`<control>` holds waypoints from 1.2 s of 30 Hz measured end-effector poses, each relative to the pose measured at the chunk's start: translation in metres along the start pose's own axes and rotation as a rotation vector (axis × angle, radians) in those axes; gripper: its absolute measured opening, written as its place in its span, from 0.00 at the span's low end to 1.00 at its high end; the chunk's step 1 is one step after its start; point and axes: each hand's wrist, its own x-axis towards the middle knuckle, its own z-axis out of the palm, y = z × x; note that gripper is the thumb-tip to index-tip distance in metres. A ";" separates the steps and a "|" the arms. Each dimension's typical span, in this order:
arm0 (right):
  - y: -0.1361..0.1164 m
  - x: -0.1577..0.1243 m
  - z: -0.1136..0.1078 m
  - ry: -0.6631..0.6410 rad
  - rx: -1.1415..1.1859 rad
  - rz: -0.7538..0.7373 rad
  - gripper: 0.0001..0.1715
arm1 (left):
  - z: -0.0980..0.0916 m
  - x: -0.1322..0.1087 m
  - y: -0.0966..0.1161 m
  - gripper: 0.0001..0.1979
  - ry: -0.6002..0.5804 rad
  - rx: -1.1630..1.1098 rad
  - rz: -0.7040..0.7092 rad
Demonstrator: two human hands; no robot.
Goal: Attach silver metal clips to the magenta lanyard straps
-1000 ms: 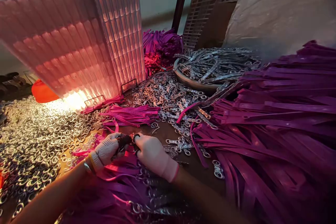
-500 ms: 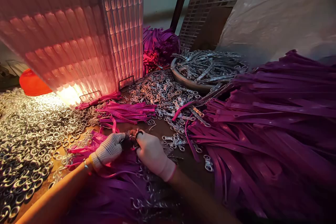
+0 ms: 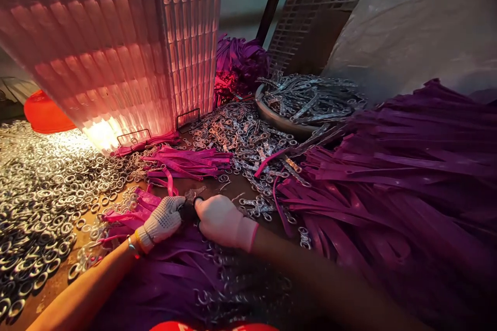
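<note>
My left hand (image 3: 163,218), in a white dotted knit glove, is closed with its fingertips pinched on something small and dark. Close beside it on the right, my right hand (image 3: 222,221), in a plain white glove, is curled round a dark tool whose black loop-like handle (image 3: 198,201) shows at the thumb; its kind cannot be made out. Both hands nearly meet over a heap of purple straps (image 3: 174,274). Further pink-lit straps (image 3: 134,214) lie left of my left hand. What is between the fingertips is shadowed and mostly hidden.
Loose metal rings (image 3: 42,207) cover the left side. Metal links (image 3: 243,129) lie behind my hands, near a basin (image 3: 272,114) of metal strips. A large purple strap pile (image 3: 388,181) rises at right. Translucent ribbed panels (image 3: 116,57) stand before a red lamp (image 3: 48,113).
My right hand has shifted slightly up and left, its forearm swinging higher. The reddish-brown bit between the hands no longer shows. Something red has appeared at the bottom edge.
</note>
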 end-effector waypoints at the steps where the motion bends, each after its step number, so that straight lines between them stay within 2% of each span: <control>1: -0.001 -0.004 -0.001 -0.011 -0.007 0.026 0.12 | -0.001 0.000 0.002 0.12 -0.032 -0.004 -0.005; 4: 0.006 -0.018 -0.007 -0.042 -0.001 0.082 0.10 | -0.006 -0.001 0.009 0.13 -0.127 -0.074 -0.007; 7: 0.036 -0.020 -0.011 0.037 0.098 0.076 0.07 | -0.008 -0.003 0.011 0.16 -0.094 -0.205 -0.009; 8: 0.050 -0.016 -0.009 0.078 0.127 0.127 0.08 | -0.008 -0.003 0.010 0.17 -0.064 -0.261 -0.029; 11: 0.088 0.013 0.005 0.130 0.103 0.431 0.11 | -0.006 -0.001 0.005 0.20 0.006 -0.471 -0.095; 13: 0.103 0.037 0.020 0.134 0.077 0.511 0.13 | -0.005 0.001 0.002 0.20 0.006 -0.606 -0.130; 17: 0.104 0.067 0.048 0.147 0.086 0.585 0.17 | -0.005 0.005 -0.003 0.20 -0.029 -0.769 -0.219; 21: 0.109 0.064 0.057 0.114 0.124 0.614 0.18 | -0.006 0.008 -0.009 0.21 -0.018 -0.869 -0.293; 24: 0.127 0.052 0.045 0.048 0.147 0.605 0.14 | -0.008 0.010 -0.012 0.19 0.062 -0.965 -0.364; 27: 0.137 0.049 0.017 0.039 0.156 0.606 0.08 | -0.009 0.010 -0.013 0.16 0.093 -1.009 -0.375; 30: 0.121 0.061 -0.015 0.143 0.203 0.518 0.13 | -0.010 0.009 -0.012 0.14 0.055 -0.998 -0.374; 33: 0.099 0.076 -0.040 0.357 0.373 0.204 0.19 | -0.011 0.007 -0.011 0.14 0.043 -1.004 -0.375; 34: 0.098 0.077 -0.046 0.416 0.384 0.146 0.20 | -0.011 0.007 -0.011 0.14 0.043 -1.015 -0.367; 36: 0.108 0.070 -0.052 0.456 0.304 0.192 0.20 | -0.011 0.006 -0.011 0.13 0.042 -1.038 -0.341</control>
